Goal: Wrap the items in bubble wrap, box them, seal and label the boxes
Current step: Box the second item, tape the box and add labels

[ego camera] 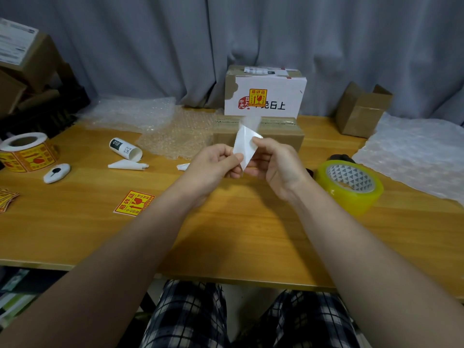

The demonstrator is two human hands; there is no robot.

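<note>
While you held the white label sheet (244, 144) above the counter (251, 234), your left hand (216, 162) pinched its lower edge between thumb and curled fingers. Your right hand (278, 167) pinched its upper right corner. The sheet stood tilted, with a translucent flap curling off its top end.

Directly behind the sheet, the sealed brown carton (281, 136) sat on the counter. A white carton (288, 86) bearing a yellow fragile sticker stood on or just behind it; which of the two could not be told. Clear bubble wrap (180, 131) lay left of the brown carton, touching it.

The roll of yellow packing tape (350, 184) lay flat just beside your right forearm. The roll of fragile stickers (27, 151) stood at the far left, with a white cutter (56, 172) near it. One loose fragile sticker (134, 203) lay face up near your left forearm. A small open carton (361, 109) stood at the right rear.
</note>
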